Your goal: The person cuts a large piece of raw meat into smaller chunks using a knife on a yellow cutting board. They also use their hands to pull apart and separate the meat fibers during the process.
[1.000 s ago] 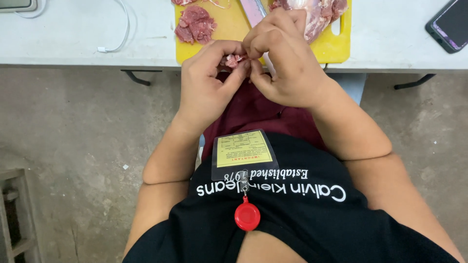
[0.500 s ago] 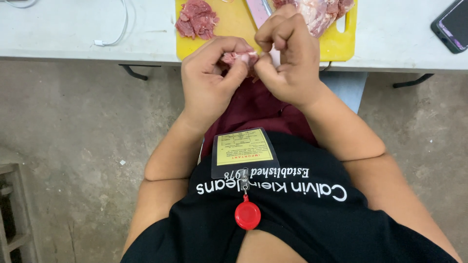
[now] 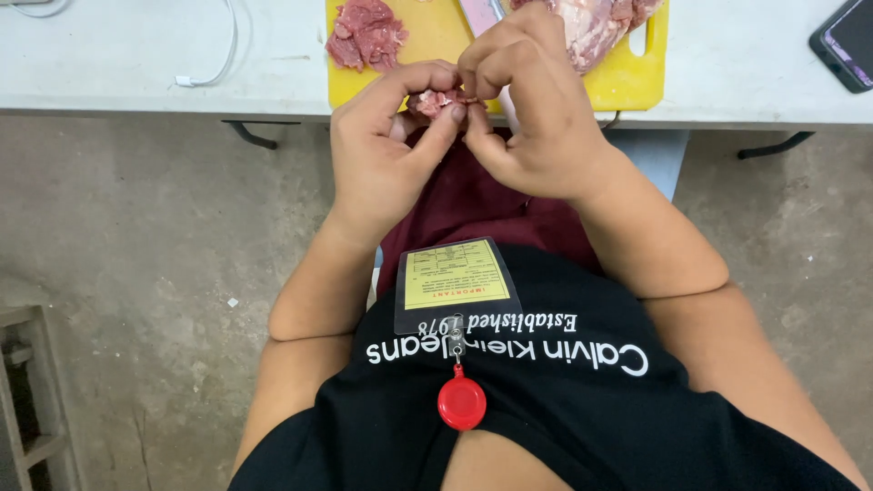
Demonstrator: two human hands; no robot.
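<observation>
My left hand (image 3: 386, 155) and my right hand (image 3: 532, 114) meet at the near edge of a yellow cutting board (image 3: 436, 41). Both pinch a small piece of raw meat (image 3: 435, 100) between thumbs and fingertips. A heap of cut meat pieces (image 3: 364, 32) lies on the board's left part. A large slab of raw meat (image 3: 596, 23) lies on its right part, partly behind my right hand. A knife blade (image 3: 477, 14) shows between them, mostly hidden.
The board rests on a white table (image 3: 136, 64) whose front edge runs across the top. A white cable (image 3: 214, 64) lies at left, a phone (image 3: 846, 41) at far right. Bare concrete floor (image 3: 155, 255) lies below. A badge with red reel (image 3: 459, 400) hangs on my shirt.
Both hands have stayed together on the small meat piece, shifting slightly while working it with the fingertips. The view has drifted a little.
</observation>
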